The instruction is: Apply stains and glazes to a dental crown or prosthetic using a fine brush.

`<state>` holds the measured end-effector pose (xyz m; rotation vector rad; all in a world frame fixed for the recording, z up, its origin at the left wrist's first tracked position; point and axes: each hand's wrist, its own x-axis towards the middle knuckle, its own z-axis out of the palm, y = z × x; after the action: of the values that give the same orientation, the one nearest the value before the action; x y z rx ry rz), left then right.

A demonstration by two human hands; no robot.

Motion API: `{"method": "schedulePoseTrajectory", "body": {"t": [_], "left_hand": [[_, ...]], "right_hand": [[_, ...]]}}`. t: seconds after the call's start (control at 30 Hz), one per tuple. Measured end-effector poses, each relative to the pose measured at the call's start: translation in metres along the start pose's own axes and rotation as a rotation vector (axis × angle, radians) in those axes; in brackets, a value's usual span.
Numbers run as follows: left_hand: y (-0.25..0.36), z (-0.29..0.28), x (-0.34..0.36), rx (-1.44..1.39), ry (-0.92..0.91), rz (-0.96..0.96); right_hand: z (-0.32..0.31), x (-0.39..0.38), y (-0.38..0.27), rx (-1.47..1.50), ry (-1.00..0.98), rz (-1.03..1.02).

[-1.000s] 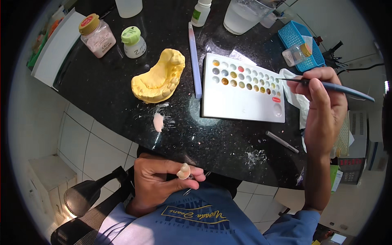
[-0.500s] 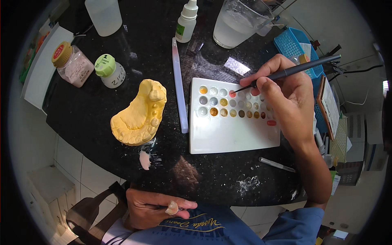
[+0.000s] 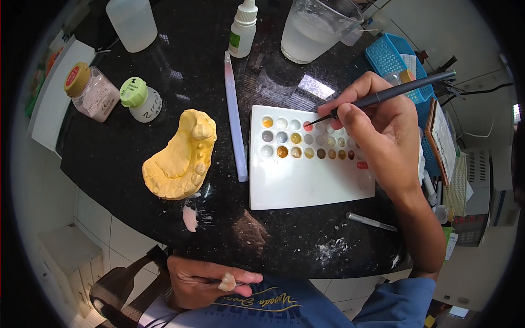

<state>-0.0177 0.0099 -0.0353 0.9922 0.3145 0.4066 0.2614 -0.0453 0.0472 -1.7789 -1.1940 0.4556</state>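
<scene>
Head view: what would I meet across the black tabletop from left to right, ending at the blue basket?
Gold-lidded jar → green-lidded jar → yellow dental cast → long pale-purple stick → white palette → blue basket.

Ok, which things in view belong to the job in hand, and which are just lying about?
In the job:
brush, in the right hand, tip at a red well
palette, under the brush
tooth piece, in the left hand
yellow cast, likely, though untouched

Apparently lying about, no hand on them:
lilac stick
metal rod
pink-filled jar
green-lidded bottle
dropper bottle
</scene>
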Motion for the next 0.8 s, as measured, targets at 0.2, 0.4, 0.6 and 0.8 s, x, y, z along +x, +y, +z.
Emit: {"method": "schedulePoseTrajectory", "body": {"t": [0.2,0.4,0.6,0.8], "left_hand": [[0.002,0.003,-0.004,-0.071,0.046,-0.043],[0.005,0.019,-0.001,0.024,0.278,-0.1],[0.008,0.022,0.005,-0.013,0.169,0.006],[-0.008,0.01,0.003,0.049,0.066,0.155]], "right_hand": [[0.003,-0.002,-0.002,0.07,0.064,0.015],[-0.001,-0.011,-0.009,0.096,0.051,0.018],[-0.027,-0.075,-0.051,0.019,0.029,-0.25],[0.031,-0.135,-0.058,0.141,0.201,-0.283]]}}
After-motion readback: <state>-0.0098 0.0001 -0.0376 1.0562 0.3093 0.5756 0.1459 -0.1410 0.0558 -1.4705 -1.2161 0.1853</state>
